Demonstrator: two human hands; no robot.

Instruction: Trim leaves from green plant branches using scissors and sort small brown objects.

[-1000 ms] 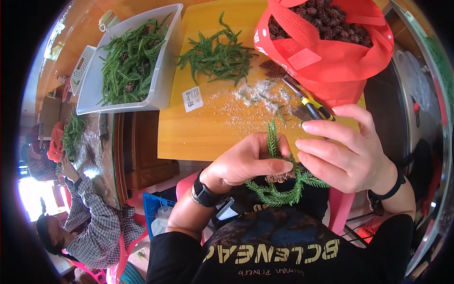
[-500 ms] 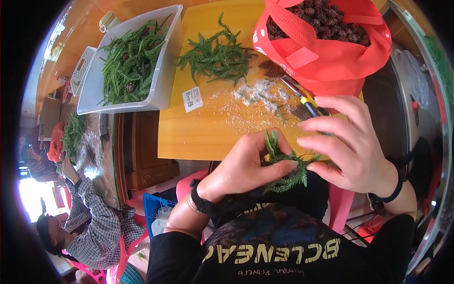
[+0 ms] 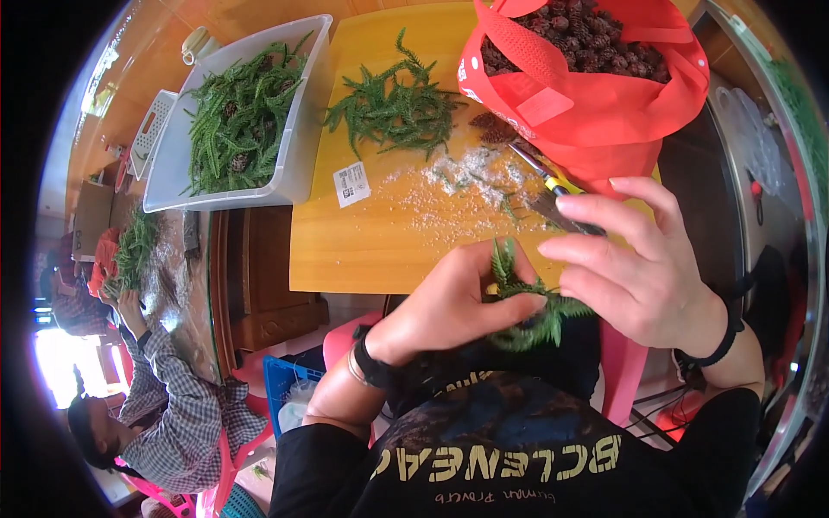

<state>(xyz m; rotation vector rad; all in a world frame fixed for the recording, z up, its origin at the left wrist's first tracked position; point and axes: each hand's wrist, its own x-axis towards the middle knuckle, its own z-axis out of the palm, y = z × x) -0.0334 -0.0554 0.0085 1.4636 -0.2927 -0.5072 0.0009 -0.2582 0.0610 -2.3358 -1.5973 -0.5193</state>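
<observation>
Near my lap, just off the table's front edge, my left hand [image 3: 462, 298] pinches a green artificial fir sprig [image 3: 540, 330] between thumb and fingers. My right hand [image 3: 635, 268] hovers over the sprig's right side, fingers spread, gripping nothing I can see. Beyond it on the yellow table [image 3: 345, 250] lie a dark-bristled brush [image 3: 561, 211] and a slim tool with yellow on its handle [image 3: 544, 168]. White flakes [image 3: 475, 173] are scattered beside them. A brown pine cone [image 3: 492, 128] sits behind, and a loose pile of green sprigs [image 3: 393, 108] lies farther left.
A red bag [image 3: 604, 116] full of pine cones [image 3: 596, 39] stands at the back right. At the left is a translucent bin [image 3: 294, 168] of sprigs and cones, beside a white label [image 3: 351, 184]. Another person in a checked shirt [image 3: 186, 432] works at a left-hand table.
My right hand has shifted slightly, its fingers lifting a little off the sprig. The sprig has turned slightly in my left hand, which keeps its hold.
</observation>
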